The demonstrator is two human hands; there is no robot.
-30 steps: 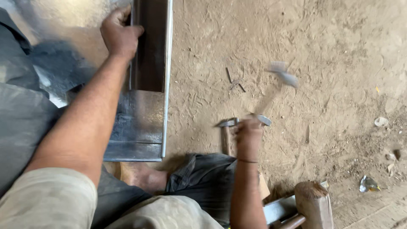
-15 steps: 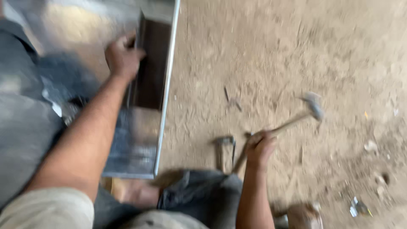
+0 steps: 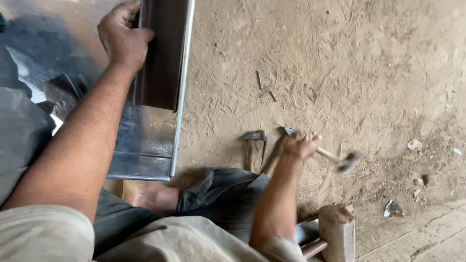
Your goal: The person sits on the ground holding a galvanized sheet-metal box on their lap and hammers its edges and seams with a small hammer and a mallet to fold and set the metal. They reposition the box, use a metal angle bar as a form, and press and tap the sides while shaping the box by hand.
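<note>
Fingers of our left hand [image 3: 124,41] squeeze the edge of the metal sheet [image 3: 145,140], while our right hand [image 3: 302,144] is wrapped tight around a small hammer [image 3: 340,159] just above the dirt floor [image 3: 340,63].

Sheet-metal channel [image 3: 162,63]: folded grey steel, lying flat on the dirt floor at upper left, long axis running away from the camera, dark inner face up. Hammer [image 3: 340,159]: small, wooden handle, dark head blurred, low over the dirt at right.
</note>
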